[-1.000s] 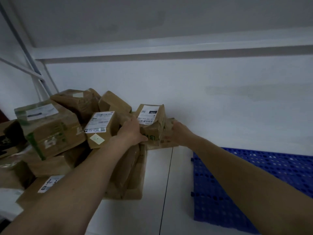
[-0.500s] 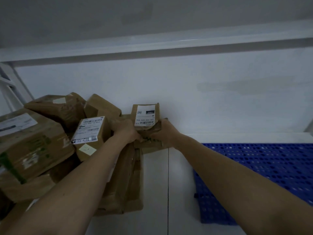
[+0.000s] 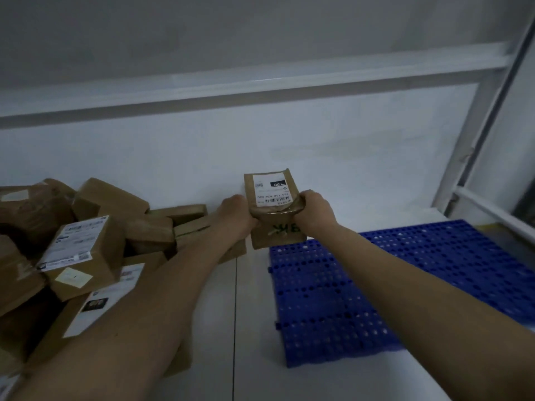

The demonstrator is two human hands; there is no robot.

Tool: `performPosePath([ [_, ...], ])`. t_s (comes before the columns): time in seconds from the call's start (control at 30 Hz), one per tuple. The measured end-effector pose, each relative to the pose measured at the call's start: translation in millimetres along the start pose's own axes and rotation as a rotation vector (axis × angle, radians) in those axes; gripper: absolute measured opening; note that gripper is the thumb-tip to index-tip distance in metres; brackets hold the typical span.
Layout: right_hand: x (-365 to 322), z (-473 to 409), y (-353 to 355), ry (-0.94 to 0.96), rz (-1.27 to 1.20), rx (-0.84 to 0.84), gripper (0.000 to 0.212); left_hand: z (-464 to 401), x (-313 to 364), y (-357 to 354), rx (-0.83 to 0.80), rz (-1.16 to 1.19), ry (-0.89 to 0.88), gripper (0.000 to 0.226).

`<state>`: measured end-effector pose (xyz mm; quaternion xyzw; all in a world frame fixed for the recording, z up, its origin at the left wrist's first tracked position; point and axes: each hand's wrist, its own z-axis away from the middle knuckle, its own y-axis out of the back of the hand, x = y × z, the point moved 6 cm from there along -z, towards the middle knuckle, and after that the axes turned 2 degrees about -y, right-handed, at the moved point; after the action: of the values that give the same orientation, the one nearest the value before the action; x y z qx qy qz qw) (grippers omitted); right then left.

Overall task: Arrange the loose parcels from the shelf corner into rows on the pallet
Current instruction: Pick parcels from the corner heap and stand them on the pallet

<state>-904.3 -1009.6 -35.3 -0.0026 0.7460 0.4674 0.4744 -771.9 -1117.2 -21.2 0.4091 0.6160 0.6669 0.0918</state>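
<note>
Both hands clamp a small stack of brown cardboard parcels: left hand [image 3: 236, 214] curled on the left edge, right hand [image 3: 314, 208] curled on the right edge, fingers wrapped round the sides. Top one is a flat brown cardboard parcel with a white barcode label [image 3: 270, 190]; under it sits a squat brown cardboard box with green marker scrawl [image 3: 277, 236]. Half a second ago this pair sat against the jumbled pile of brown cardboard parcels [image 3: 86, 250] at the left; now it is lifted clear and carried right, hanging over the far-left corner of the blue perforated plastic pallet [image 3: 405, 279], near the white back wall [image 3: 347, 151]. Meaning: the pick is done, the transfer is nearly over, and set-down at the corner looks next, likely the start of a first row, since the visible pallet surface holds no parcels. Hard to tell: whether the lower box touches the pallet or hovers; fingertips hidden behind the stack; green writing unreadable; pile cut off at the left edge; pallet's right end runs out of view; lighting dim.
</note>
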Motion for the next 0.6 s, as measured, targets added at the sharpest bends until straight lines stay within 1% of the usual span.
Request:
performPosePath([
  [0.17, 71.0, 5.3, 60.8, -0.070, 0.057, 0.032, 0.029, 5.4, 77.7, -51.4, -0.030, -0.003, -0.087, 0.008],
  [0.3, 131.1, 10.4, 113.7, -0.128, 0.113, 0.045, 0.032, 11.0, 144.7, -95.9, -0.062, 0.024, -0.138, 0.023],
  [0.47, 201.5, 13.8, 170.9, -0.172, 0.144, 0.043, 0.034, 15.2, 219.9, -147.8, -0.129, 0.069, -0.154, 0.005],
  [0.6, 255.7, 13.4, 211.9, -0.221, 0.153, 0.066, 0.033, 15.9, 278.2, -186.5, -0.129, 0.065, -0.188, 0.015],
])
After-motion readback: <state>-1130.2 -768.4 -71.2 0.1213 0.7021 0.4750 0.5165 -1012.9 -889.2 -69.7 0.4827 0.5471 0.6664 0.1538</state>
